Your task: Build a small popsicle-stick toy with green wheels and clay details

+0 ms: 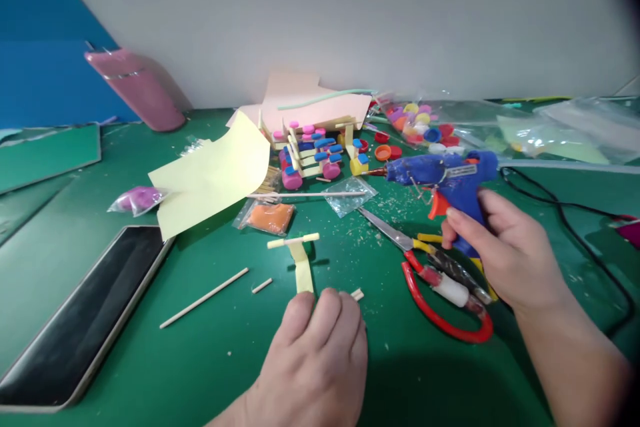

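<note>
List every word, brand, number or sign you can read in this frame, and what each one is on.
No text can be read in this frame.
Blue glue gun in the right hand: a pale label on its side; any print is too small and blurred to read.
Phone: dark screen, no legible characters.
Pink bottle: no lettering visible.

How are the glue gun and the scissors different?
The glue gun is mostly blue; the scissors have a big red handle loop. The glue gun is held up in the right hand; the scissors lie on the green table. Both point their tips toward the picture's left.
</note>
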